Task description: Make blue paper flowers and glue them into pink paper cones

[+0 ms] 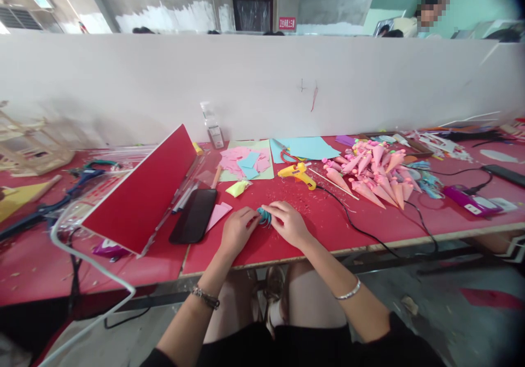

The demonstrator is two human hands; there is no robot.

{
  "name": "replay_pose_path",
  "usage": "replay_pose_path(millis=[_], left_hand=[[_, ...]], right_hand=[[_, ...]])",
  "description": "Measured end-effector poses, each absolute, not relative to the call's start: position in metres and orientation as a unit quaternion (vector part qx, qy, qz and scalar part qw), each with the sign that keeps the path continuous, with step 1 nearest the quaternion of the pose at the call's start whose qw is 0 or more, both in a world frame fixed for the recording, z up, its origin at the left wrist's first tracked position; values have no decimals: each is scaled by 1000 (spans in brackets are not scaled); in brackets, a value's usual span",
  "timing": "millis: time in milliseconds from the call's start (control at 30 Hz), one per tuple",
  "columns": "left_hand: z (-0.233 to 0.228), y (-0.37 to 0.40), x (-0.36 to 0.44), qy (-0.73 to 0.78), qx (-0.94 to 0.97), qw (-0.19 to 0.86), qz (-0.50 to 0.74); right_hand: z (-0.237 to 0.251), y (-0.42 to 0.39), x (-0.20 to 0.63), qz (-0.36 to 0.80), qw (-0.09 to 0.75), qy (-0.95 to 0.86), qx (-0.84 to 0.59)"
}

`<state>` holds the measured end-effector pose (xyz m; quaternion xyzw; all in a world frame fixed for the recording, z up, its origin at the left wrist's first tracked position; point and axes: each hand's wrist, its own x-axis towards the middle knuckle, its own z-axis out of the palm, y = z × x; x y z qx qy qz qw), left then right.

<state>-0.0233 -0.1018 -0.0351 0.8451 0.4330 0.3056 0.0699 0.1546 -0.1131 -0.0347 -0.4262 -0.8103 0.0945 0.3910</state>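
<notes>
Both hands are working low on the red table (320,230), near its front edge. The left hand (237,230) and the right hand (288,223) are meeting around a small blue rolled piece (264,216) — fingers of both are closing on it from either side, pinching it just above the table surface. A black phone (193,215) is lying just left of the left hand, with a pink paper piece (218,214) between them. A yellow glue gun (298,174) is resting behind the hands, its black cord (361,230) trailing to the right. A heap of pink cones (371,173) is sitting farther right — well apart from the hands.
</notes>
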Motion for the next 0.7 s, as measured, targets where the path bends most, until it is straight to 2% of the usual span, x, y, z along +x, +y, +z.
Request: replay_pose_path(millis=[367, 700], left_hand=[[-37, -102, -23, 437, 836, 60, 326], [-38, -102, -23, 416, 839, 41, 349]], right_hand=[[-36, -113, 156, 174, 456, -772, -408], [-33, -113, 155, 225, 458, -756, -410]])
